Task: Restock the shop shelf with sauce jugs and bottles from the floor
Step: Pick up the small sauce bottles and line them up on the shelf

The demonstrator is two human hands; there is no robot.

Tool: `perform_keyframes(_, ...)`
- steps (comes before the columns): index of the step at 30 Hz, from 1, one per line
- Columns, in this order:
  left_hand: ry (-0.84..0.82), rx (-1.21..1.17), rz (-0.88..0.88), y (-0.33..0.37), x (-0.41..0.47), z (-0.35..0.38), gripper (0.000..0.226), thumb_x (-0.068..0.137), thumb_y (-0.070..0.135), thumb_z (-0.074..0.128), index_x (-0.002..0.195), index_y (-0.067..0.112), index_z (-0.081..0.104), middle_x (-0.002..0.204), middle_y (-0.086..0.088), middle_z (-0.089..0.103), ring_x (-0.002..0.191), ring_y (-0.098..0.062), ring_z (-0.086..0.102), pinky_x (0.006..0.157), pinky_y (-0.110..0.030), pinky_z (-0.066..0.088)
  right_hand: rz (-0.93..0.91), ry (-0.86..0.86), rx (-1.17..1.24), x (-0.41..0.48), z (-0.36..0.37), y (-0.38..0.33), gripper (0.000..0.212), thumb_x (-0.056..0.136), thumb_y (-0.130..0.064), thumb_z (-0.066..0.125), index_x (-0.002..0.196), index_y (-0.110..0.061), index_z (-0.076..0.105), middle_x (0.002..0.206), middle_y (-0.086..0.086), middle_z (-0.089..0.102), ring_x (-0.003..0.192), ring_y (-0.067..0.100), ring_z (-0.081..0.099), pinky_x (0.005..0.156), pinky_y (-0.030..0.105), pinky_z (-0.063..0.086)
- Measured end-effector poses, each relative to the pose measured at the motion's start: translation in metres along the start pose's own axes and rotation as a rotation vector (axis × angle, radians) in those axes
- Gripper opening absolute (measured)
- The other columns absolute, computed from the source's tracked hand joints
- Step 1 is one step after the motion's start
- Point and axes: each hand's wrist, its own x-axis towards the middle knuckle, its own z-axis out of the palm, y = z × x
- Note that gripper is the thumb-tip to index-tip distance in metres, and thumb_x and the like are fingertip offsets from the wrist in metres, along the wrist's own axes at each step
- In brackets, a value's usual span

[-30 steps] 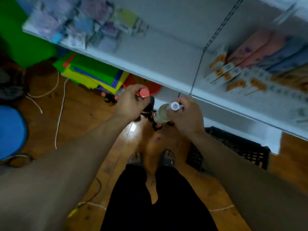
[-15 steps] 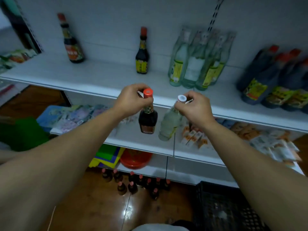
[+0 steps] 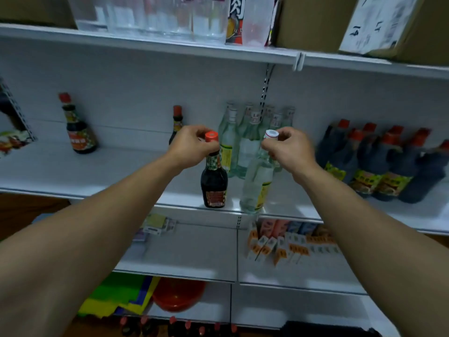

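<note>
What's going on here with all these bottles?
A person is stocking a shop shelf. Their left hand grips a dark sauce bottle at its red-capped neck, and their right hand grips a clear bottle just under its white cap. Both bottles are at the shelf's front edge, in front of a group of similar clear bottles, with dark jugs to the right. More red-capped bottles wait on the floor below.

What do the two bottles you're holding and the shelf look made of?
The dark bottle: glossy, sharp highlights, likely glass; its red cap looks plastic. The clear bottle: see-through, glass or clear plastic, cannot tell; its white cap is likely plastic. The shelf: smooth white, thin edge, probably painted metal.
</note>
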Motion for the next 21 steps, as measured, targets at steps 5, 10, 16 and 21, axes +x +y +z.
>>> perform_keyframes(5, 0.019, 0.046, -0.002, -0.003, 0.024, 0.031, 0.019, 0.08, 0.018, 0.07, 0.099, 0.015, 0.069, 0.078, 0.007, 0.064, 0.07, -0.009, 0.059, 0.064, -0.021, 0.044, 0.009, 0.03, -0.025, 0.038, -0.011, 0.025, 0.014, 0.066, -0.028, 0.07, 0.061, -0.023, 0.058, 0.066, -0.003, 0.064, 0.068, 0.019, 0.062, 0.057, 0.029, 0.044)
perform_keyframes(10, 0.034, 0.018, -0.018, -0.008, 0.044, 0.056, 0.018, 0.082, 0.018, 0.07, 0.1, 0.017, 0.068, 0.083, 0.004, 0.064, 0.072, -0.013, 0.06, 0.066, -0.023, 0.048, -0.003, 0.043, -0.06, 0.07, -0.015, 0.047, 0.014, 0.068, -0.029, 0.072, 0.07, -0.019, 0.063, 0.08, 0.01, 0.068, 0.078, 0.027, 0.064, 0.063, 0.035, 0.047)
perform_keyframes(16, 0.055, -0.065, -0.048, -0.015, 0.06, 0.084, 0.013, 0.083, 0.017, 0.067, 0.096, 0.022, 0.066, 0.09, 0.006, 0.064, 0.079, -0.015, 0.06, 0.071, -0.024, 0.046, 0.027, 0.051, -0.04, 0.09, -0.014, 0.065, 0.021, 0.081, -0.03, 0.062, 0.095, -0.014, 0.061, 0.098, 0.011, 0.066, 0.092, 0.032, 0.063, 0.082, 0.047, 0.053)
perform_keyframes(21, -0.012, -0.03, -0.083, -0.028, 0.06, 0.107, 0.034, 0.08, 0.029, 0.07, 0.112, 0.027, 0.061, 0.107, 0.003, 0.065, 0.092, -0.021, 0.063, 0.08, -0.031, 0.051, 0.08, -0.117, -0.029, 0.082, -0.006, 0.092, 0.048, 0.081, -0.026, 0.071, 0.124, -0.026, 0.049, 0.105, -0.004, 0.057, 0.094, 0.021, 0.062, 0.086, 0.046, 0.055)
